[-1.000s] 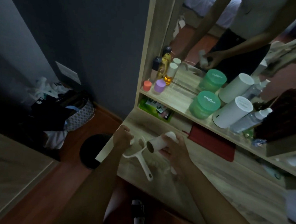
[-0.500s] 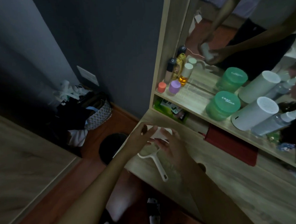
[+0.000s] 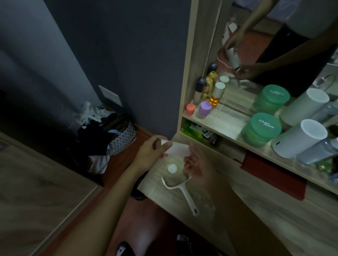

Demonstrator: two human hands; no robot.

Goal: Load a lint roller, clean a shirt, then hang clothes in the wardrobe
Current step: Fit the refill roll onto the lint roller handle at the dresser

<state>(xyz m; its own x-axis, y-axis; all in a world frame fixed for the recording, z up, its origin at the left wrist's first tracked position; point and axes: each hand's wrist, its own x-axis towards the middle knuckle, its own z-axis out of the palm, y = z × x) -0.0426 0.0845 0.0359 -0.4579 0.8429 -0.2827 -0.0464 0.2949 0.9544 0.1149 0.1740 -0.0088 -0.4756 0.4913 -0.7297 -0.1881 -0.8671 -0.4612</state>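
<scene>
My left hand [image 3: 151, 154] grips the left end of a white lint roll [image 3: 178, 149], held level just above the wooden desk [image 3: 263, 226] near its left corner. My right hand [image 3: 197, 166] is blurred, with its fingers spread by the roll's right end; I cannot tell if they touch it. The white forked roller handle [image 3: 183, 191] lies flat on the desk below both hands, held by neither. A small round white cap [image 3: 172, 168] lies on the desk between the hands.
A shelf [image 3: 221, 124] under the mirror [image 3: 276, 47] carries green jars [image 3: 261, 129], a white cylinder [image 3: 298, 137] and small bottles. A red pad [image 3: 273, 174] lies below it. A dark bin [image 3: 138, 188] and a clothes basket [image 3: 122, 138] stand on the floor at left.
The roll went from my right hand into my left. My right hand let go and opened. The handle now lies untouched on the desk, and a round cap has appeared beside it.
</scene>
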